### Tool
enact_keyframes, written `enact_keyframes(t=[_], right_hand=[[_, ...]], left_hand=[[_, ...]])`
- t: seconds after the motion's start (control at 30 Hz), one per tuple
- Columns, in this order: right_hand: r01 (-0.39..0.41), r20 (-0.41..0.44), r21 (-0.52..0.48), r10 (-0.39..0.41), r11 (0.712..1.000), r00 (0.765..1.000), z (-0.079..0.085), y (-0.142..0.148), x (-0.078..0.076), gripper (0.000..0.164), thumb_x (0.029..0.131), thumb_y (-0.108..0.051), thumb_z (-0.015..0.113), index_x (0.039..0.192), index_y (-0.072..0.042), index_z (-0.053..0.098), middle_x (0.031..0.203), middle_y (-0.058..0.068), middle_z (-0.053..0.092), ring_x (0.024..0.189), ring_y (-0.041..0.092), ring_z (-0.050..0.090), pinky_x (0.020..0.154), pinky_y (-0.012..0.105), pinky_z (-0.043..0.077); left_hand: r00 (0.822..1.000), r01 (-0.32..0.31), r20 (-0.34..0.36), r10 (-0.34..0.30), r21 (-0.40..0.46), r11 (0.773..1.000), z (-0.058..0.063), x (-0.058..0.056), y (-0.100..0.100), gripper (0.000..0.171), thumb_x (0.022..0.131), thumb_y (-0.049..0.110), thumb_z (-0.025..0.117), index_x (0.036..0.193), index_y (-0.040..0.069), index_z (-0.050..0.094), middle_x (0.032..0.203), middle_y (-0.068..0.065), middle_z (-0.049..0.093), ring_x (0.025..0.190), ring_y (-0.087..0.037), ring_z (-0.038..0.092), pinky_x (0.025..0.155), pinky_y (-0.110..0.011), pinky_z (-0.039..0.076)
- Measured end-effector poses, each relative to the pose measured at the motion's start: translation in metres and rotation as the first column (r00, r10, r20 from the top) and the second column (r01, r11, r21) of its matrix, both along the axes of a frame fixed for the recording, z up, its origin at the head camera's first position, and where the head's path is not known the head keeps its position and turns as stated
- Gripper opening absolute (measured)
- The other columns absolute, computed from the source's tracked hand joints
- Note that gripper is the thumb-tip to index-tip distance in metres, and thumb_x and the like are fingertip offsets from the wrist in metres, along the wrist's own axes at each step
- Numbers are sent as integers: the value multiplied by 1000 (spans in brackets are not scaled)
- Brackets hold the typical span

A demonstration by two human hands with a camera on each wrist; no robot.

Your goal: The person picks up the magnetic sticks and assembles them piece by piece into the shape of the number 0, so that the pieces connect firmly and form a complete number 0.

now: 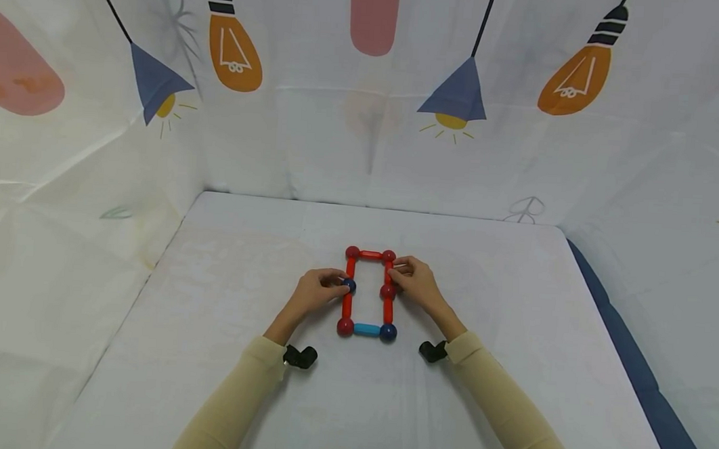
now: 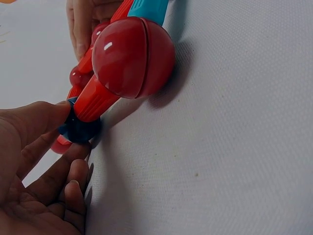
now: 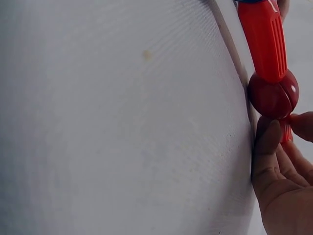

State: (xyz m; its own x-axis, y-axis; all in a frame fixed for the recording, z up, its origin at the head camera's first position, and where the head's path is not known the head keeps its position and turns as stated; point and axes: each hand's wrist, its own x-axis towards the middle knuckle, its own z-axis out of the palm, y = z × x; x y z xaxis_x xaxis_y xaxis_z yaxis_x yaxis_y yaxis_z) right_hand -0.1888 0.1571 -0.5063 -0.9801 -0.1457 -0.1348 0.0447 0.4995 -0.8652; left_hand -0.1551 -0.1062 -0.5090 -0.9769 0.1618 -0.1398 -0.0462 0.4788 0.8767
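A rectangle of toy rods and balls, with red rods and one light-blue rod (image 1: 366,330) at its near end, lies on the white table. My left hand (image 1: 314,291) pinches the dark-blue ball (image 2: 82,130) midway along the left side, thumb on one side and fingers on the other. On the right side, my right hand (image 1: 420,285) pinches the upper red rod (image 3: 286,132), just beyond the middle red ball (image 1: 388,292). Another dark-blue ball (image 1: 388,332) forms the near right corner. Red balls sit at the other corners, including the near left red ball (image 2: 132,58).
The white tabletop (image 1: 242,245) spreads around the rectangle. Behind it hangs a white sheet (image 1: 315,141) printed with lamps and bulbs. A dark-blue strip (image 1: 622,340) runs along the right table edge. Black wrist cameras (image 1: 300,357) sit at both cuffs.
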Motion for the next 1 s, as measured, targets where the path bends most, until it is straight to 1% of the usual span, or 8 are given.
enact_keyframes(t=[0.27, 0.47, 0.73, 0.9, 1.0], right_hand=[[-7, -1, -2, 7, 1000, 1000, 0, 1, -1, 39, 100, -25, 68, 129, 0, 62, 119, 21, 73, 93, 25, 74, 81, 36, 62], [-8, 13, -10, 8, 1000, 1000, 0, 1, -1, 39, 100, -24, 68, 129, 0, 61, 119, 22, 73, 88, 22, 73, 79, 35, 62], [-6, 16, -6, 6, 1000, 1000, 0, 1, -2, 39, 100, -24, 67, 129, 0, 61, 118, 22, 73, 88, 22, 72, 77, 34, 62], [2, 27, -13, -2, 1000, 1000, 2, 0, -2, 38, 100, -24, 68, 129, 1, 61, 116, 22, 73, 83, 20, 71, 74, 32, 61], [3, 27, 2, -3, 1000, 1000, 4, -1, -1, 39, 99, -24, 68, 128, 1, 61, 115, 22, 73, 81, 19, 69, 72, 30, 59]], left_hand=[[1000, -4, 2, 4, -3, 1000, -2, -1, 0, 28, 91, 26, 79, 117, 16, 76, 103, -4, 74, 92, -20, 60, 75, -29, 49], [1000, -7, -2, 7, -4, 1000, -3, 0, 0, 27, 91, 26, 79, 117, 17, 77, 104, -4, 74, 92, -20, 61, 76, -28, 50], [1000, -9, -7, 9, 0, 1000, -2, 1, 0, 27, 91, 25, 79, 117, 17, 77, 103, -4, 75, 92, -19, 61, 77, -29, 50], [1000, -12, -7, 12, -1, 1000, -1, 1, 0, 27, 91, 25, 79, 117, 16, 77, 103, -4, 75, 91, -20, 61, 76, -29, 50], [1000, -10, -11, 10, -8, 1000, -1, 1, 0, 27, 91, 25, 79, 116, 16, 77, 103, -4, 75, 91, -20, 61, 77, -29, 49]])
